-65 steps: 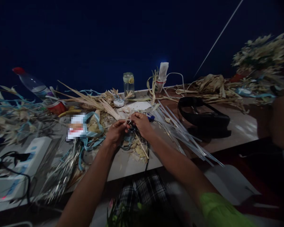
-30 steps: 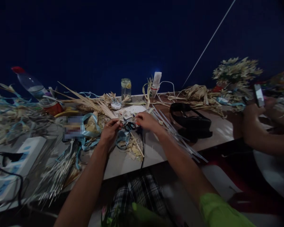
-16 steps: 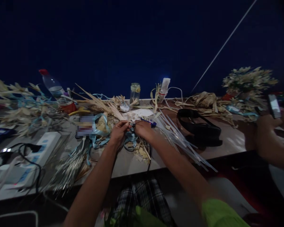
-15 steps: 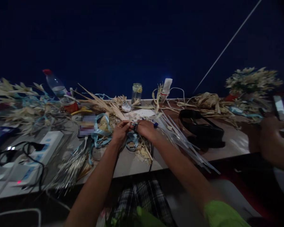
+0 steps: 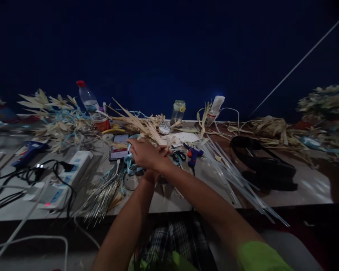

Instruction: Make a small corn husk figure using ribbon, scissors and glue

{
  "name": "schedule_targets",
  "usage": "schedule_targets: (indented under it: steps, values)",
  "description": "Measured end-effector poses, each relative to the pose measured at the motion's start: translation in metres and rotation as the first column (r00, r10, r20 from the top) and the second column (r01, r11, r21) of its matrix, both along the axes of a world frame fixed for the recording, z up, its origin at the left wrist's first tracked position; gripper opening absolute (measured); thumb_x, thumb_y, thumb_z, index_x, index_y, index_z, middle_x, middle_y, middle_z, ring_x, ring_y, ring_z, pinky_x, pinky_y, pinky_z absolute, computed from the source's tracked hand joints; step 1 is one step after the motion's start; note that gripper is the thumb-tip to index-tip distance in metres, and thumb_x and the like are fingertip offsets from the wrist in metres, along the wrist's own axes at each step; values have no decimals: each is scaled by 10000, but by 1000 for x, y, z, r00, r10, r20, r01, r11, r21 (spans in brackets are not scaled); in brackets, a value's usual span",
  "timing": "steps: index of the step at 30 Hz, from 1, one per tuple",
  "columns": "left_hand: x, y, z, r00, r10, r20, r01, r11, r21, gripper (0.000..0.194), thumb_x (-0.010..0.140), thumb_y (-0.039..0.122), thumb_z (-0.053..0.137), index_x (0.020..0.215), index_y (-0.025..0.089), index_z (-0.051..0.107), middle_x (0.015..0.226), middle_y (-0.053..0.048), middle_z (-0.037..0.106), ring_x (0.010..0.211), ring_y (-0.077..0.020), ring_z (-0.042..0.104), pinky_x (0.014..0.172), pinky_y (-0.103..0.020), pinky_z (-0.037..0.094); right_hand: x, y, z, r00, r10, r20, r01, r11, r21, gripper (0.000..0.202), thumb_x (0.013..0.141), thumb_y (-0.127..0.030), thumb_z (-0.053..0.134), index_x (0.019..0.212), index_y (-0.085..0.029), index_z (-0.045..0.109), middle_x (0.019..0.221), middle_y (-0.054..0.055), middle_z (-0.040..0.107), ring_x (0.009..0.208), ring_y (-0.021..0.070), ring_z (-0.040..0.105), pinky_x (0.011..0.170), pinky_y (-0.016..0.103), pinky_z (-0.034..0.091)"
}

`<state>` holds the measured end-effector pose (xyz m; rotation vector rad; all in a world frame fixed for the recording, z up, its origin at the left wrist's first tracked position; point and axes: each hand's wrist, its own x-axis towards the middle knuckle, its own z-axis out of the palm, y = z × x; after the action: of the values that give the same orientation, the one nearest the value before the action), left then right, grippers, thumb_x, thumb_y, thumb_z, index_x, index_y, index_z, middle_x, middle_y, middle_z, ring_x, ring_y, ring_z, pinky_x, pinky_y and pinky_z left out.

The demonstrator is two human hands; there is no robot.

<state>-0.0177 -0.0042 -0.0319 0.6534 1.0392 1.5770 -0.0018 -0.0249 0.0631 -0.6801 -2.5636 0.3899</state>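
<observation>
My right hand [image 5: 144, 151] crosses over my left wrist. Its fingers are apart and bent down at a light blue ribbon [image 5: 129, 160], beside a phone [image 5: 120, 146] with a lit screen; whether they touch the ribbon is unclear. Mostly covered by the right forearm, my left hand [image 5: 164, 150] shows only curled fingertips drawn together; anything they hold is hidden. Right of these fingertips lie black-handled scissors [image 5: 178, 156] and a blue hot glue gun [image 5: 194, 155]. Pale dried husk strips [image 5: 147, 126] fan out behind both hands.
A white power strip [image 5: 69, 177] with cables and a bundle of thin wires [image 5: 101, 197] lie left. Clear sticks [image 5: 228, 177] and a black strapped item [image 5: 264, 165] lie right. Behind stand a clear jar [image 5: 177, 112] and a red-capped bottle [image 5: 87, 98].
My right hand has moved left across my left hand to the ribbon by the phone. Scissors and the glue gun now show where it was. The view has shifted left.
</observation>
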Motion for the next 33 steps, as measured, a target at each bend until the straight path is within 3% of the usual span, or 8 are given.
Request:
schedule_targets:
  steps: [4, 9, 14, 23, 28, 33]
  values:
    - [-2, 1, -5, 994, -77, -76, 74, 996, -39, 272, 630, 263, 709, 847, 150, 589, 672, -13, 627, 497, -77, 499, 470, -197, 334, -28, 10, -15, 981, -7, 192, -1, 999, 43, 490, 852, -229, 388, 1327, -143, 301, 952, 130, 623, 966, 247, 528, 801, 343, 405]
    - [2, 7, -8, 990, -79, -119, 75, 996, -39, 308, 606, 327, 711, 824, 145, 592, 622, -3, 610, 467, -69, 478, 461, -199, 331, -38, 15, -23, 968, 51, 247, -60, 998, 29, 494, 868, -268, 345, 1348, -201, 251, 1026, 134, 582, 925, 250, 545, 767, 341, 418]
    - [4, 7, -7, 991, -82, -109, 76, 996, -53, 290, 604, 319, 711, 800, 141, 592, 604, 1, 598, 462, -65, 466, 461, -197, 334, -45, 19, -30, 971, 9, 240, -26, 997, 67, 459, 874, -284, 336, 1320, -191, 290, 988, 130, 583, 920, 253, 547, 764, 336, 420]
    - [6, 6, -8, 992, -65, -104, 59, 996, -62, 263, 623, 299, 695, 812, 148, 593, 617, 8, 590, 485, -66, 459, 477, -200, 337, -51, 21, -34, 975, 56, 216, -68, 997, 47, 452, 879, -302, 341, 1317, -196, 316, 993, 115, 595, 930, 242, 530, 776, 342, 416]
    - [7, -2, -3, 997, -67, -40, 66, 997, -28, 319, 619, 326, 711, 842, 154, 561, 658, 2, 585, 507, -66, 460, 483, -205, 341, -59, 29, -32, 981, 54, 186, -63, 997, 44, 477, 875, -306, 356, 1325, -153, 325, 1018, 120, 616, 991, 251, 510, 822, 357, 408]
    - [9, -9, -1, 992, -86, 88, 85, 996, 21, 232, 679, 261, 678, 844, 163, 548, 689, -19, 585, 535, -86, 479, 534, -242, 381, -70, 52, -34, 983, 5, 186, 3, 999, -40, 423, 886, -314, 346, 1272, -151, 403, 1117, 102, 600, 1076, 232, 496, 927, 363, 361]
